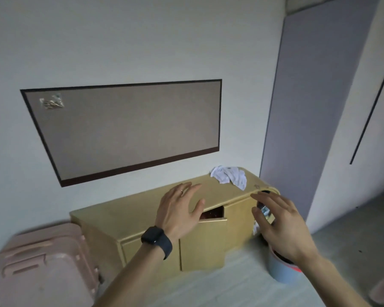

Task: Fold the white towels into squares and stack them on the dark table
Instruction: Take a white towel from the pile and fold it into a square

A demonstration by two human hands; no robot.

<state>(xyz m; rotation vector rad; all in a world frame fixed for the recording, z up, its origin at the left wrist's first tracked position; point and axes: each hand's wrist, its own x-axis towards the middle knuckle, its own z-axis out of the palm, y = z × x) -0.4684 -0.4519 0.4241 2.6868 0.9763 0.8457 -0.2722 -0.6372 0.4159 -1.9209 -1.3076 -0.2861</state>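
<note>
White towels [230,177] are seen crumpled in a loose heap on the far right end of the top of a light wooden cabinet [142,214], close to the pale wall [120,41] behind it. They are unfolded, one corner trailing toward the cabinet's rounded front edge, and neither hand touches them.

The left hand [179,210] is held out above the cabinet top, palm down, with fingers spread and nothing gripped; a ring is worn on one finger and a dark watch [156,240] is strapped around the wrist. The right hand [279,224] is raised in front of the cabinet's right end, likewise spread wide and empty — well short of the towels. Both hands are slightly blurred.

Below the left hand, a cabinet door [208,242] stands ajar, tilted outward at the top, and something dark red shows in the gap; what it is cannot be told. A dark round object at the cabinet's right corner is partly hidden behind the right hand's fingers.

On the grey floor beneath the right wrist stands a pale blue container [277,270] with a red rim. A pink suitcase [42,267] lies to the left of the cabinet, just beside it. On the wall above, a brown-framed board [129,127] is mounted — a small crinkled packet [52,103] is pinned in its upper left corner. A grey-lilac panel [315,107] rises on the right.
</note>
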